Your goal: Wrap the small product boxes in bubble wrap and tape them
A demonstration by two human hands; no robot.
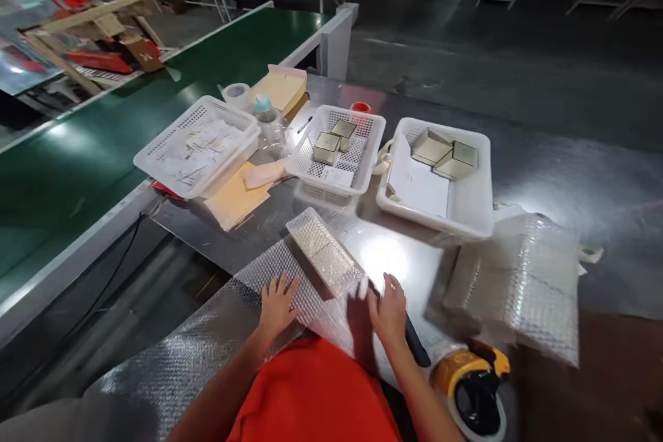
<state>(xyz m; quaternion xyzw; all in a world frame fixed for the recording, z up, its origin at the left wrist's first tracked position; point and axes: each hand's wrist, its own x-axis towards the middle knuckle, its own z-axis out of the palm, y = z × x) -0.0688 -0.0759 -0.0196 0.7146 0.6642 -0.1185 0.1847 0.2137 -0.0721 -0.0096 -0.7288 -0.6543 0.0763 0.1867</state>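
Note:
A long, light-coloured box under bubble wrap [324,248] lies on the metal table in front of me. A loose sheet of bubble wrap [207,331] spreads from beneath it toward the lower left. My left hand [277,305] is open, its fingers spread over the sheet left of the box. Just right of the box's near end is my right hand [389,309], open, fingers apart and slightly bent. A black, handle-like thing [416,344] lies beside and partly behind my right hand; I cannot make out its kind.
White baskets hold small packets [202,145], gold-green boxes [327,146], and more boxes with paper [432,152]. Bubble-wrapped packages [523,276] sit at right, near a yellow-black tape dispenser [474,387]. Envelopes [238,197] lie at left, beside a green conveyor belt [207,62].

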